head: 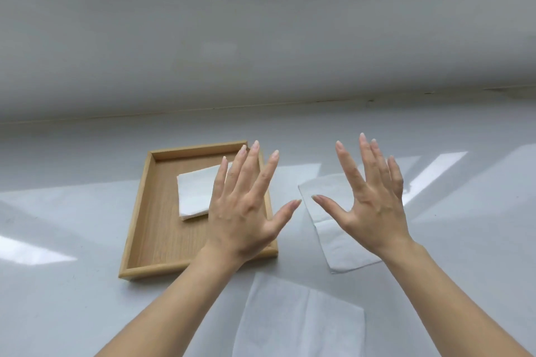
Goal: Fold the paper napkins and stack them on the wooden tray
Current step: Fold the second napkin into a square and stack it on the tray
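My left hand (243, 211) is held flat with its fingers (251, 165) spread wide and holding nothing, over the right side of the shallow rectangular wooden tray (145, 211). My right hand (374, 209) is spread the same way, palm down and empty, above the pale glossy surface (72, 211). The thumbs point toward each other, close but apart.

Inside the tray, a small folded white paper napkin (193, 195) lies in the far right part, its right edge hidden behind my left hand. Whether that hand touches it I cannot tell.

A larger white paper napkin (336, 243), with a fold line across it, lies flat on the surface just right of the tray, partly beneath my right hand. A third white paper napkin (298, 319) lies opened out on the surface nearer to me, between my forearms, running off the bottom edge of the view.
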The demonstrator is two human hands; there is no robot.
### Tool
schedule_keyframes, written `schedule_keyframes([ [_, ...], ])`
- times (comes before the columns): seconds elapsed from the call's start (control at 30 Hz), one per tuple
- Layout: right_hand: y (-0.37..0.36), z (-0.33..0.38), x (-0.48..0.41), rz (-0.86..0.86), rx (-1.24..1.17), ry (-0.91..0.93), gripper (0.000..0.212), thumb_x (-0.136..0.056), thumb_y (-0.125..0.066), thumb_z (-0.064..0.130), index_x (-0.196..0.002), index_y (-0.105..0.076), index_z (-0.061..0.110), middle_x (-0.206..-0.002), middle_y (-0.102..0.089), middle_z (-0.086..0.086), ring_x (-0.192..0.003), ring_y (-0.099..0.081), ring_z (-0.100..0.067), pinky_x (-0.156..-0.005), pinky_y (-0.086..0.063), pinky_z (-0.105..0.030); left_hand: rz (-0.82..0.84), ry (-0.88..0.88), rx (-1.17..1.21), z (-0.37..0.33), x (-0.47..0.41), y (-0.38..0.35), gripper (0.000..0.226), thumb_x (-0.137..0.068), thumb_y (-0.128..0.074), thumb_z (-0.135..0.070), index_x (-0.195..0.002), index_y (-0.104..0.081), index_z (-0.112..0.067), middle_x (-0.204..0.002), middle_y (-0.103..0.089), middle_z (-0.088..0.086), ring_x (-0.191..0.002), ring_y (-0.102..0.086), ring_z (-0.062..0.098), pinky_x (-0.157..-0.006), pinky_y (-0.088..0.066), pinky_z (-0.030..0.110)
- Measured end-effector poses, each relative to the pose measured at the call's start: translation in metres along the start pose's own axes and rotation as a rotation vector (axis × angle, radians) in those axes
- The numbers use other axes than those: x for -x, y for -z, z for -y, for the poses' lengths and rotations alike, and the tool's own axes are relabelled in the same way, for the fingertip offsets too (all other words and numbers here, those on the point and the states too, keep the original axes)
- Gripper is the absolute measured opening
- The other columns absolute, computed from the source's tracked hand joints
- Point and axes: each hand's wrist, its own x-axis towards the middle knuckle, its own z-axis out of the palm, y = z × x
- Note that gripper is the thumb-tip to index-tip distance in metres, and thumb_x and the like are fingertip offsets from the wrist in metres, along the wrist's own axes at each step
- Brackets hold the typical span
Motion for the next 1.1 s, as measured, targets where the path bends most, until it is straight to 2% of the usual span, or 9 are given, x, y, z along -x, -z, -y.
schedule_keyframes([
  [0.17, 0.013, -0.044, 0.012, 0.015, 0.01, -0.085, 0.081, -0.075, -0.032, 0.073, -0.143, -0.013, 0.034, -0.154, -0.017, -0.011, -0.141, -0.008, -0.022, -0.113, 0.002, -0.037, 0.033, -0.03, 0.009, -0.035, -0.005, -0.022, 0.069, -0.081, -0.043, -0.064, -0.137, -0.04, -0.023, -0.146, -0.038, 0.01, -0.137, -0.03, 0.025, -0.113, -0.019, 0.045],
  [0.6, 0.017, -0.126, 0.03, 0.08, 0.01, -0.143, 0.079, -0.074, -0.038, 0.067, -0.142, -0.017, 0.034, -0.153, -0.022, -0.012, -0.139, -0.011, -0.021, -0.111, 0.004, -0.032, 0.215, 0.004, -0.046, -0.085, -0.005, -0.073, 0.067, -0.08, -0.04, -0.062, -0.135, -0.044, -0.023, -0.145, -0.04, 0.01, -0.136, -0.033, 0.027, -0.112, -0.015, 0.042],
  [0.8, 0.011, -0.144, 0.025, 0.123, -0.008, -0.112, 0.077, -0.075, -0.038, 0.067, -0.142, -0.019, 0.034, -0.152, -0.023, -0.013, -0.138, -0.013, -0.021, -0.109, -0.005, -0.038, 0.406, -0.052, -0.128, -0.097, 0.017, -0.098, 0.067, -0.081, -0.037, -0.064, -0.134, -0.045, -0.023, -0.143, -0.044, 0.007, -0.137, -0.027, 0.024, -0.111, -0.012, 0.042],
  [0.87, 0.009, -0.148, 0.022, 0.14, -0.026, -0.108, 0.077, -0.075, -0.037, 0.067, -0.142, -0.02, 0.034, -0.152, -0.024, -0.012, -0.139, -0.016, -0.023, -0.109, -0.008, -0.038, 0.424, -0.065, -0.105, -0.108, 0.023, -0.105, 0.066, -0.082, -0.037, -0.063, -0.135, -0.044, -0.024, -0.143, -0.044, 0.006, -0.137, -0.024, 0.023, -0.111, -0.012, 0.042],
  [1.1, 0.0, -0.161, 0.016, 0.251, -0.109, -0.113, 0.079, -0.072, -0.036, 0.068, -0.141, -0.027, 0.03, -0.146, -0.036, -0.01, -0.133, -0.034, -0.026, -0.104, -0.021, -0.037, 0.425, -0.162, -0.016, -0.158, 0.034, -0.122, 0.069, -0.08, -0.041, -0.064, -0.135, -0.044, -0.022, -0.143, -0.045, 0.005, -0.136, -0.033, 0.026, -0.11, -0.016, 0.043],
])
